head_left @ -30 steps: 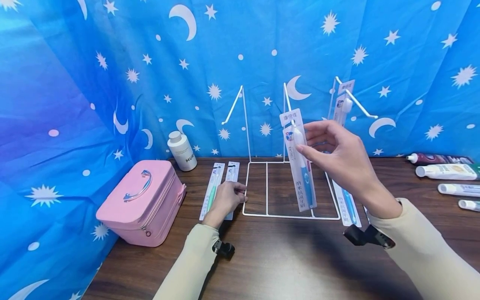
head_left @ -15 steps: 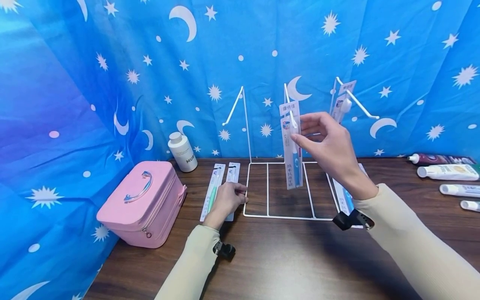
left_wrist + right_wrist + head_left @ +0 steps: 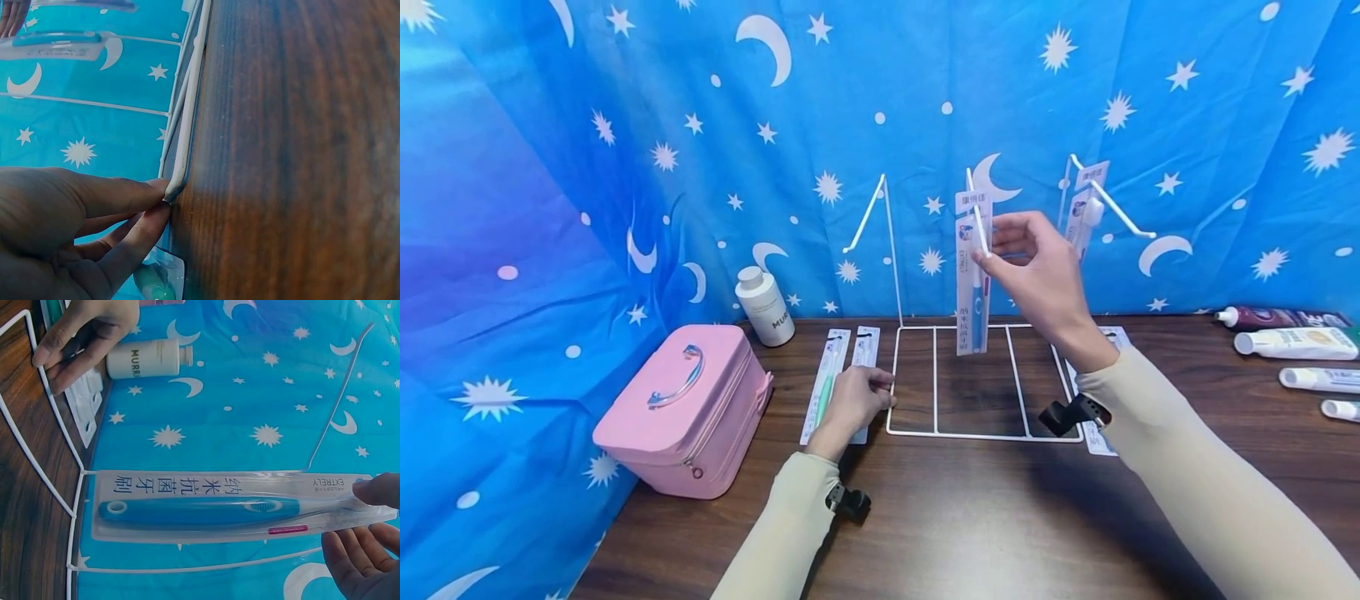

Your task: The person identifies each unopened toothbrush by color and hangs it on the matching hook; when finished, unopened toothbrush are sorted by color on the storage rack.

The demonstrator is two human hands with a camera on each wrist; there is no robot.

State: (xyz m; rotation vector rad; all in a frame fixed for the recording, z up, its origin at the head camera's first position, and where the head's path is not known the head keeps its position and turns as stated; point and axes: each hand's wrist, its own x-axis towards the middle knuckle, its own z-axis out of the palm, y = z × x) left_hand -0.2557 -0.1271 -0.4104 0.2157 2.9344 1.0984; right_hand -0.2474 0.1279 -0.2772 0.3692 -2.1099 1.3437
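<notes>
My right hand (image 3: 1037, 267) holds a packaged toothbrush (image 3: 200, 509) with a blue handle by its upper edge, thumb in front and fingers behind. The package hangs upright at the middle hook of a white wire rack (image 3: 985, 435); the hook passes through the package's top slot. My left hand (image 3: 856, 398) pinches the rack's left base wire (image 3: 181, 156) between thumb and fingertip. Beneath and beside the left hand lie two packaged toothbrushes, the outer one a green toothbrush (image 3: 824, 392). Another packaged toothbrush (image 3: 1086, 212) hangs on the right hook.
A pink case (image 3: 681, 400) and a white bottle (image 3: 765, 304) stand at the left. Several tubes, including a white toothpaste tube (image 3: 1292, 342), lie at the right. Partly behind the right forearm lies another package (image 3: 1097, 437). The rack's left hook (image 3: 865, 212) bears nothing.
My right hand has moved the toothbrush package back and slightly left and up, sliding it farther along the middle hook. The left hand stays on the rack.
</notes>
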